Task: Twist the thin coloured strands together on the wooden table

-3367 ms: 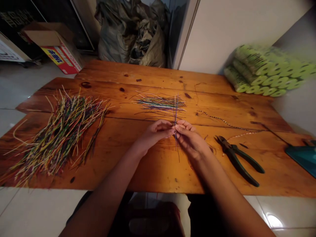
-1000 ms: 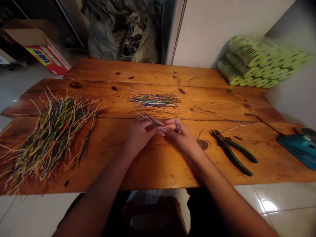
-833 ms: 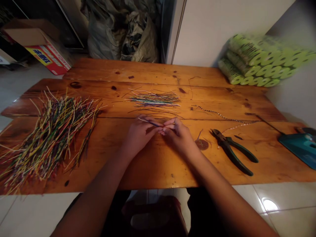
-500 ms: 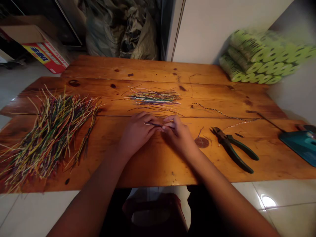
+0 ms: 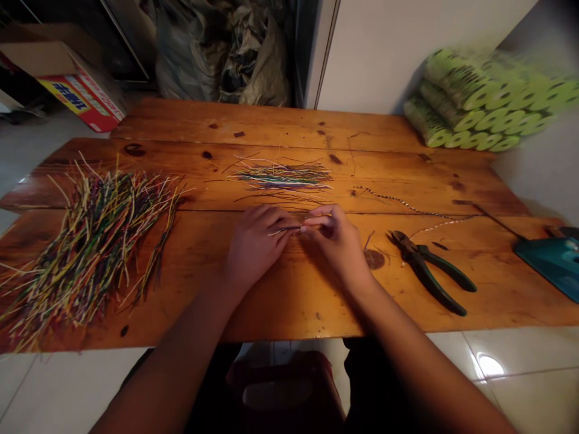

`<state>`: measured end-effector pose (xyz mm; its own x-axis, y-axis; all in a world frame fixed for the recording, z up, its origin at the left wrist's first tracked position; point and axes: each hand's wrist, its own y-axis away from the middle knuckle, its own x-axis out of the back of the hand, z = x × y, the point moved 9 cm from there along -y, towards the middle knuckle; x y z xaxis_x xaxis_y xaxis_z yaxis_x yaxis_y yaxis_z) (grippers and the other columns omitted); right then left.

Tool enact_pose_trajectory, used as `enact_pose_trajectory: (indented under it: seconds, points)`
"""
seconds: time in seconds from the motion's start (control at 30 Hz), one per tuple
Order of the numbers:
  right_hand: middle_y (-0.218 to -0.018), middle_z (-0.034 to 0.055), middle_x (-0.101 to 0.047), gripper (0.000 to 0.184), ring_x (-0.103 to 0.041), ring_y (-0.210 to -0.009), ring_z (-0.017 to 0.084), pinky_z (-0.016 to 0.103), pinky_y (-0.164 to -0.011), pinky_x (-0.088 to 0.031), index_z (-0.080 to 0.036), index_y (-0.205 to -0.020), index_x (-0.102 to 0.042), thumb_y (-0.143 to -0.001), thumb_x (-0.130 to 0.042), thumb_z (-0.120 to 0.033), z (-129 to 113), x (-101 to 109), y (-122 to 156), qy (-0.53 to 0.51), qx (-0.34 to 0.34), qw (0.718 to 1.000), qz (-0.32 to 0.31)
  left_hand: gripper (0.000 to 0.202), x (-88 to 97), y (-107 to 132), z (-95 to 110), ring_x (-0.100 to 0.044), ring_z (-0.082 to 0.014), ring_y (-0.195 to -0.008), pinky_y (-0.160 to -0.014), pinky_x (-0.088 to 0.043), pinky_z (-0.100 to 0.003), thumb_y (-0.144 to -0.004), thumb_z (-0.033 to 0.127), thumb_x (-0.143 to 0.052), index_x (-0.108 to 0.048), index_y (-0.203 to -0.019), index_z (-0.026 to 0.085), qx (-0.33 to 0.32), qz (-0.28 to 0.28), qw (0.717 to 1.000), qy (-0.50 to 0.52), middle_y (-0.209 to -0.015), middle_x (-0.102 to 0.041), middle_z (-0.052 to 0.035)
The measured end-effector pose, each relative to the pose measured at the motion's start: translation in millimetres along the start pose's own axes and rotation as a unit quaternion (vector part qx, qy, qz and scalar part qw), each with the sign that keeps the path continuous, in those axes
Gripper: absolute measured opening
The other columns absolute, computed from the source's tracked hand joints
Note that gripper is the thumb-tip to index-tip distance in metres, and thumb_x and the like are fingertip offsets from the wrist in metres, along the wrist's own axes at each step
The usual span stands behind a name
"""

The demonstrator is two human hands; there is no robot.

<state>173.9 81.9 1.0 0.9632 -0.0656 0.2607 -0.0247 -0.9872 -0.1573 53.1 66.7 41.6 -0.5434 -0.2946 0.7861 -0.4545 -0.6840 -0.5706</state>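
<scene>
Coloured wire strands [image 5: 284,228] pinched betw L hand [image 5: 256,247] & R hand [image 5: 337,246], fingers narrow, on wood table [image 5: 289,313], loose wire pile [image 5: 99,241] to L, small wire bunch [image 5: 283,176] ahead, green-handled pliers [image 5: 427,271] to R, red-yellow carton [image 5: 79,90] on floor, label unreadable

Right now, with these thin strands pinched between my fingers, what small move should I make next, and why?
Probably roll the thin coloured strands between the fingertips of your left hand and right hand: both hands pinch them together, and the twisted cord on the table suggests twisting suits them.
</scene>
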Motion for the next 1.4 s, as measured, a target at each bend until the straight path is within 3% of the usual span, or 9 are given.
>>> enact_pose_trajectory:
  seconds: [0.47,0.67,0.73,0.87,0.97,1.03,1.13,1.27,1.4]
  points:
    - [-0.073,-0.0054,-0.065,0.026,-0.062,-0.068,0.012,0.027,-0.068,-0.048,-0.025,-0.09,-0.046,-0.071,-0.063,-0.021,-3,1,3,-0.083,0.01,0.996,0.029,0.015,5.2,1,-5,-0.057,-0.0185,-0.083,-0.077,-0.041,-0.033,-0.082,0.03,-0.052,-0.065,-0.083,0.024,0.041,0.028,0.999,0.007,-0.083,-0.066,-0.0024]
    - [-0.078,-0.0049,-0.061,0.023,-0.062,-0.077,0.013,0.027,-0.069,-0.045,-0.026,-0.092,-0.042,-0.076,-0.057,-0.018,-22,0,7,-0.01,0.088,0.996,0.022,0.011,-2.7,0,-22,-0.059,-0.0175,-0.083,-0.078,-0.044,-0.031,-0.078,0.027,-0.057,-0.064,-0.078,0.02,0.143,0.008,0.978,0.152,-0.081,-0.066,-0.0024]
    - [-0.081,-0.0037,-0.06,0.021,-0.061,-0.078,0.013,0.027,-0.068,-0.045,-0.026,-0.092,-0.042,-0.078,-0.055,-0.016,-30,-1,9,0.017,0.119,0.993,0.013,0.01,-12.3,2,-30,-0.06,-0.0165,-0.078,-0.075,-0.046,-0.03,-0.077,0.027,-0.058,-0.064,-0.075,0.019,0.198,-0.017,0.945,0.261,-0.078,-0.067,-0.0014]
    - [-0.083,-0.0003,-0.059,0.013,-0.059,-0.079,0.016,0.031,-0.072,-0.046,-0.025,-0.088,-0.046,-0.08,-0.052,-0.016,-44,-2,14,0.108,0.175,0.979,0.005,0.008,-35.1,14,-39,-0.06,-0.0162,-0.068,-0.065,-0.047,-0.03,-0.07,0.027,-0.062,-0.064,-0.067,0.019,0.312,-0.056,0.824,0.47,-0.069,-0.066,-0.0006]
    - [-0.083,0.0021,-0.06,0.011,-0.057,-0.082,0.019,0.034,-0.074,-0.046,-0.025,-0.085,-0.048,-0.081,-0.049,-0.016,-50,-3,18,0.159,0.202,0.966,0.009,0.006,-47.7,23,-42,-0.058,-0.015,-0.063,-0.06,-0.047,-0.028,-0.066,0.024,-0.064,-0.063,-0.062,0.019,0.366,-0.071,0.748,0.549,-0.066,-0.065,-0.0009]
    - [-0.083,0.0028,-0.06,0.011,-0.057,-0.084,0.02,0.035,-0.075,-0.045,-0.025,-0.084,-0.049,-0.082,-0.048,-0.015,-52,-5,19,0.171,0.21,0.963,0.005,0.006,-52.2,27,-40,-0.058,-0.0143,-0.062,-0.059,-0.047,-0.028,-0.066,0.023,-0.063,-0.063,-0.061,0.019,0.38,-0.08,0.722,0.572,-0.066,-0.065,-0.0011]
    - [-0.083,0.002,-0.06,0.01,-0.057,-0.083,0.019,0.034,-0.075,-0.044,-0.025,-0.084,-0.048,-0.081,-0.049,-0.016,-49,-3,17,0.147,0.196,0.969,0.012,0.006,-49.9,27,-40,-0.06,-0.0151,-0.066,-0.064,-0.048,-0.029,-0.068,0.023,-0.062,-0.065,-0.064,0.019,0.381,-0.074,0.731,0.561,-0.069,-0.067,-0.0011]
    - [-0.08,-0.0026,-0.06,0.018,-0.058,-0.075,0.014,0.028,-0.07,-0.044,-0.026,-0.088,-0.041,-0.078,-0.054,-0.016,-29,1,7,-0.001,0.109,0.994,0.006,0.012,-43.3,23,-39,-0.063,-0.0179,-0.079,-0.076,-0.048,-0.032,-0.066,0.025,-0.067,-0.068,-0.076,0.019,0.361,-0.077,0.77,0.52,-0.079,-0.07,-0.0024]
    - [-0.076,-0.0051,-0.06,0.022,-0.057,-0.072,0.011,0.027,-0.071,-0.043,-0.025,-0.086,-0.038,-0.076,-0.057,-0.018,-17,-5,0,-0.119,0.052,0.991,-0.037,0.018,-33.8,20,-44,-0.063,-0.0176,-0.084,-0.082,-0.048,-0.033,-0.068,0.025,-0.067,-0.068,-0.084,0.018,0.334,-0.037,0.814,0.473,-0.087,-0.071,-0.0032]
